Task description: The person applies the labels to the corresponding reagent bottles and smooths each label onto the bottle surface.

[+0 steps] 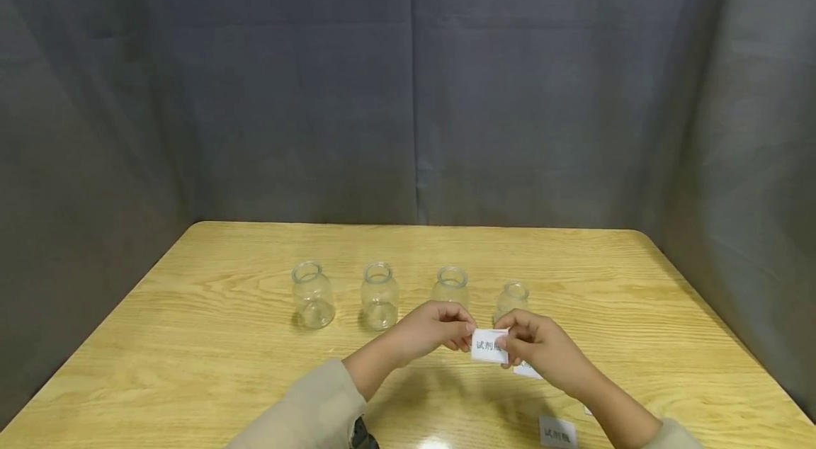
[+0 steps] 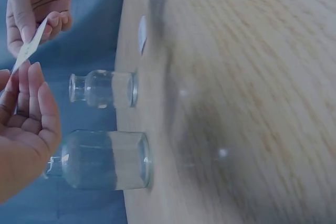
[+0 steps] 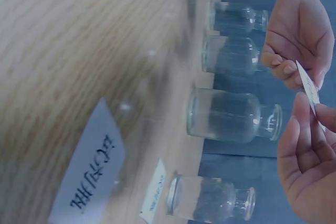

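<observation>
Even, soft overhead light is illuminating the head view; glare is showing on the table [image 1: 191, 336] at 6 o'clock. Faint shadows are falling beneath the forearms. Both wrist views are appearing blue-tinted, with the near tabletop blurring.

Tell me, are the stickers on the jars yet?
Not yet. All four clear glass jars on the wooden table look bare. Both hands, left and right, pinch one white printed label. More white labels lie on the table, unused.

Head view high, facing forward-down; wrist views close, sideways; all share jars [image 1: 379, 304].
</observation>
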`<move>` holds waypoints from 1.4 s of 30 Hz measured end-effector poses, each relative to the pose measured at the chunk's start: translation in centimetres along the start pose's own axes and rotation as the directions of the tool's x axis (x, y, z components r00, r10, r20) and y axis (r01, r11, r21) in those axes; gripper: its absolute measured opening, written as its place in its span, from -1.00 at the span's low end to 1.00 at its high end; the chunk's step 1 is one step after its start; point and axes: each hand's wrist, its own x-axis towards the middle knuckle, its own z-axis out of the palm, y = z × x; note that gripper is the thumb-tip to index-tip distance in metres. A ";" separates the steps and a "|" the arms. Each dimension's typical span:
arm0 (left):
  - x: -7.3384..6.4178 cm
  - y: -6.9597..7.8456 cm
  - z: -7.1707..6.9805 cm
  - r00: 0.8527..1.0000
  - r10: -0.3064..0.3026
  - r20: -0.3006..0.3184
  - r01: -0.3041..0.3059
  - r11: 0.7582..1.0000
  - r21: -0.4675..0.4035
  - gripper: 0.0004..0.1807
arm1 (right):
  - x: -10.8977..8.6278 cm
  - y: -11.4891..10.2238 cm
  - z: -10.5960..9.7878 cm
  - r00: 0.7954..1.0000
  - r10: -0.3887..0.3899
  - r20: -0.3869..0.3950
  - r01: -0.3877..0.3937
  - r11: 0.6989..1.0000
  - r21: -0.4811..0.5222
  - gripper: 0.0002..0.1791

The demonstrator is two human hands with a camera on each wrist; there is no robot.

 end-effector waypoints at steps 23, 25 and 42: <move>-1.5 0.9 -1.3 0.953 0.076 0.294 -0.061 0.996 -0.058 -0.82 | -0.8 -1.1 0.6 0.984 -0.098 0.151 0.081 0.990 0.111 -0.80; -1.5 0.9 -1.4 0.950 0.081 0.302 -0.066 0.996 -0.057 -0.82 | -0.7 -1.3 0.6 0.984 -0.097 0.150 0.082 0.991 0.103 -0.80; -1.6 0.4 -2.1 0.959 0.087 0.272 -0.052 0.990 -0.133 -0.80 | 0.0 -1.4 1.2 0.985 -0.118 0.123 0.107 0.990 0.093 -0.81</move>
